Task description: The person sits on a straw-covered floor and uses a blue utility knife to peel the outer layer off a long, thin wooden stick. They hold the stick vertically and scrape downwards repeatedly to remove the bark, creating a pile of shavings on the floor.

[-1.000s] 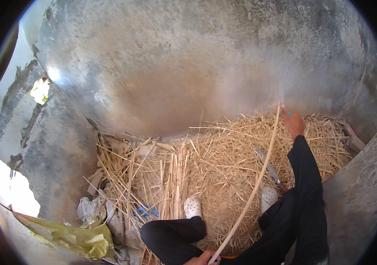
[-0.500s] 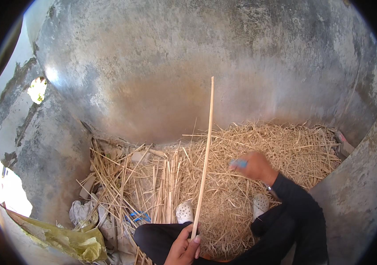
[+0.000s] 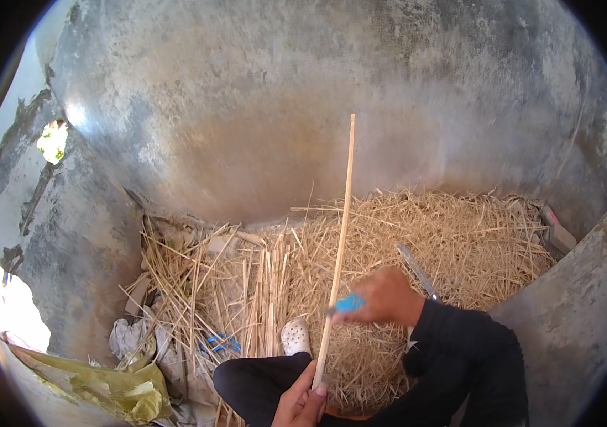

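Observation:
My left hand (image 3: 302, 402), at the lower middle, grips the bottom end of a long pale bamboo strip (image 3: 343, 231). The strip stands nearly upright, leaning slightly right toward its top. My right hand (image 3: 387, 295) is closed around a small bright blue piece (image 3: 349, 303) whose kind is blurred. A short dark tip at its left side meets the strip's lower half. Beyond my right wrist, a narrow metal blade (image 3: 416, 269) lies on the shavings, its near end close to my sleeve.
Pale shavings (image 3: 460, 235) cover the floor ahead and right. Several split strips (image 3: 269, 299) lie left, beside a blue strap (image 3: 221, 344), grey cloth (image 3: 132, 340) and yellowish plastic sheet (image 3: 114, 388). A concrete wall (image 3: 246, 107) curves around. My white clog (image 3: 295, 336) is below.
My right hand has moved left and down, bringing the blue piece against the strip. The blade behind it now shows. The strip has shifted slightly right in my left hand's hold.

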`<move>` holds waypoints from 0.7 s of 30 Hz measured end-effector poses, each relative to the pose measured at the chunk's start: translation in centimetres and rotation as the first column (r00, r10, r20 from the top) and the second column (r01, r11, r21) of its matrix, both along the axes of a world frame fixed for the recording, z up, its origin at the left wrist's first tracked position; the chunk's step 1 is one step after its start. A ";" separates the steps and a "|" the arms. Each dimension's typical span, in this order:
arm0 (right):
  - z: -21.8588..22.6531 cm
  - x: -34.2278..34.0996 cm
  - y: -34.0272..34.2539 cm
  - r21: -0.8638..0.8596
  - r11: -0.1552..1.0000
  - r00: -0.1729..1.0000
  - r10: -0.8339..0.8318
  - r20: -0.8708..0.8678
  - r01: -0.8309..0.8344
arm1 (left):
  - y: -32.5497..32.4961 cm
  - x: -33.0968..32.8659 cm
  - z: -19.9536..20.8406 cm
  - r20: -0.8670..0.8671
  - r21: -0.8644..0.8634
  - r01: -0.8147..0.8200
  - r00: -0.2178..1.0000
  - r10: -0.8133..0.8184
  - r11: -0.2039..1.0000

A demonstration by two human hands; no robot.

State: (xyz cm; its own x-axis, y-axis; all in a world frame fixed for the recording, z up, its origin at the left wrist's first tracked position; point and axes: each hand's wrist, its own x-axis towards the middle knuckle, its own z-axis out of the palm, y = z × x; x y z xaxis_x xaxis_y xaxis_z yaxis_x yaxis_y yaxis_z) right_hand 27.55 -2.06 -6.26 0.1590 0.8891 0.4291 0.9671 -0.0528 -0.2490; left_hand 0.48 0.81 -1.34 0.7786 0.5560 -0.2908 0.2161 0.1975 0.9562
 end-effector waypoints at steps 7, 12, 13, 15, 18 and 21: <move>-1.1 2.9 1.2 0.027 0.990 0.977 -0.135 -0.164 0.141 | 0.3 0.9 0.6 0.071 -0.157 -0.016 0.997 0.027 0.988; -0.8 4.8 1.2 0.097 0.984 0.983 -0.137 -0.125 0.149 | -0.2 -0.2 -1.1 0.100 -0.031 0.009 0.995 -0.006 0.999; -1.3 6.2 1.7 0.092 0.970 0.969 -0.216 -0.121 0.227 | 0.1 -0.2 -2.7 0.126 0.087 0.030 0.991 -0.041 0.996; -1.5 6.7 1.7 0.129 0.964 0.967 -0.215 -0.138 0.233 | 0.3 0.8 -1.8 0.113 0.128 0.060 0.991 -0.074 0.990; -0.9 7.5 2.2 0.187 0.957 0.975 -0.224 -0.006 0.221 | 0.2 0.3 0.2 0.009 -0.007 0.075 0.997 -0.075 0.997; -0.7 8.0 2.6 0.257 0.948 0.978 -0.205 0.041 0.188 | 0.3 0.2 -0.5 0.024 0.038 0.090 0.996 -0.091 0.995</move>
State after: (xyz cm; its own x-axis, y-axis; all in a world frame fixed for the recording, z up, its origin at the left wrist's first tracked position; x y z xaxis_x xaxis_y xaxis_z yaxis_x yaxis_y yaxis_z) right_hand 35.52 0.53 -6.96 0.2831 0.7060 0.6492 0.9586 -0.1874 -0.2143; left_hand 0.68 1.13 -1.85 0.8332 0.4929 -0.2507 0.2066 0.1432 0.9679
